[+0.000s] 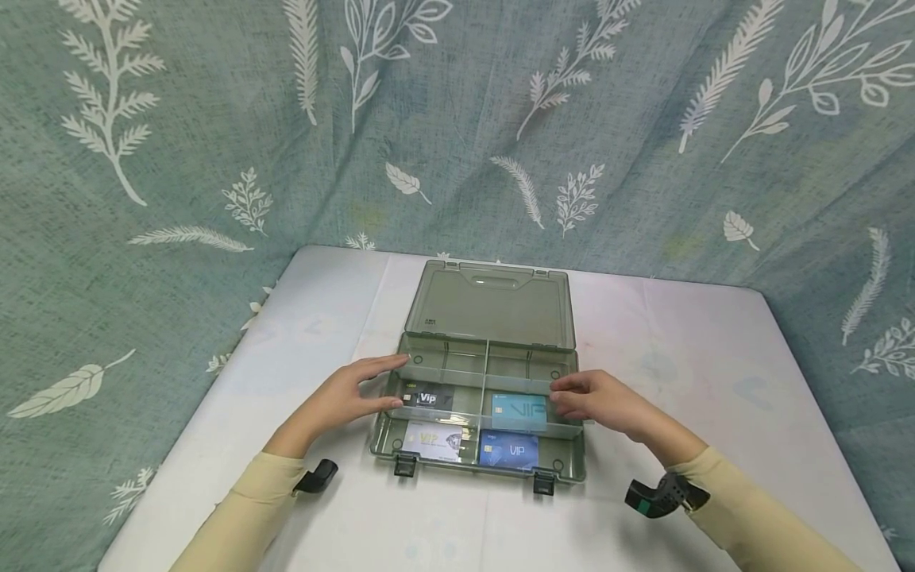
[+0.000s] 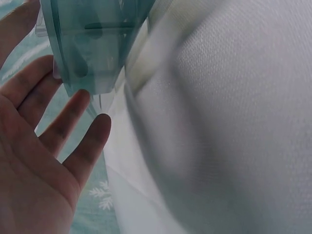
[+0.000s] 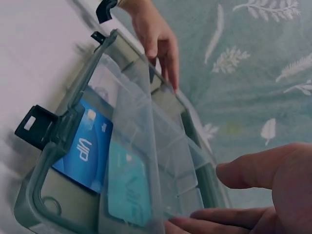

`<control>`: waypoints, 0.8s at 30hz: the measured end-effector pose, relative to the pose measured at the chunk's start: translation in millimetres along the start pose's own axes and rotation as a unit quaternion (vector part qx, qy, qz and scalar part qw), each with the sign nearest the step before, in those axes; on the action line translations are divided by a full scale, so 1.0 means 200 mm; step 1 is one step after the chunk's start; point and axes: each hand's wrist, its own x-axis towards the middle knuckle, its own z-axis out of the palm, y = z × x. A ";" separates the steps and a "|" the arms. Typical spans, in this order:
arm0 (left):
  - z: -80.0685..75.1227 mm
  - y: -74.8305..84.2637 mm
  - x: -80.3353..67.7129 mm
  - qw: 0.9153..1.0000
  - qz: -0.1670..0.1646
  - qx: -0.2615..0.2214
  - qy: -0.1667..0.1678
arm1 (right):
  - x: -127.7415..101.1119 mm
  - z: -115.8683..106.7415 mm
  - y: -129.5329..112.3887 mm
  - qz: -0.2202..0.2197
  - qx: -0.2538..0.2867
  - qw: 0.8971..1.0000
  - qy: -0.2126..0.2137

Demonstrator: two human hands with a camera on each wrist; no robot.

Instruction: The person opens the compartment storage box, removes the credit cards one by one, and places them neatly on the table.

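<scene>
A clear olive-green divided box (image 1: pixel 477 473) lies on the table with its lid (image 1: pixel 493 306) folded back. Of its compartments, the middle row holds a black VIP card (image 1: pixel 429 396) at left and a teal one (image 1: pixel 519 411) at right. In the front row lie a white-and-gold VIP card (image 1: pixel 433 440) and a blue VIP card (image 1: pixel 509 450). My left hand (image 1: pixel 339 399) is at the box's left side, fingers spread and fingertips right at the wall; the left wrist view shows nothing gripped. At the right side, my right hand (image 1: pixel 608 401) has its loosely extended fingertips over the rim, thumb apart.
The two rear compartments (image 1: pixel 443 349) show no cards. Two black latches (image 1: pixel 404 465) hang off the box's front edge. White cloth (image 1: pixel 322 334) covers the table, and a green leaf-patterned curtain (image 1: pixel 457 159) rises behind and at both sides.
</scene>
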 end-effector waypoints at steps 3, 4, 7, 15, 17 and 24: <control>0.00 -0.01 0.00 1.000 -0.004 -0.007 -0.004 | 0.01 0.01 0.00 0.006 -0.003 1.000 -0.013; 0.00 -0.01 0.00 1.000 -0.006 -0.010 -0.005 | 0.01 0.02 0.00 0.009 -0.003 1.000 -0.017; 0.00 -0.02 -0.01 1.000 -0.009 -0.021 -0.011 | 0.02 0.04 0.00 0.019 -0.004 0.999 -0.026; -0.01 -0.02 -0.01 0.999 -0.007 -0.038 -0.019 | 0.05 0.07 -0.02 0.040 -0.031 0.998 -0.033; -0.01 -0.02 -0.01 0.999 -0.008 -0.039 -0.020 | 0.05 0.08 -0.02 0.040 -0.032 0.998 -0.035; -0.01 -0.02 -0.02 0.999 -0.011 -0.047 -0.022 | 0.08 0.10 -0.01 0.029 -0.017 0.999 -0.040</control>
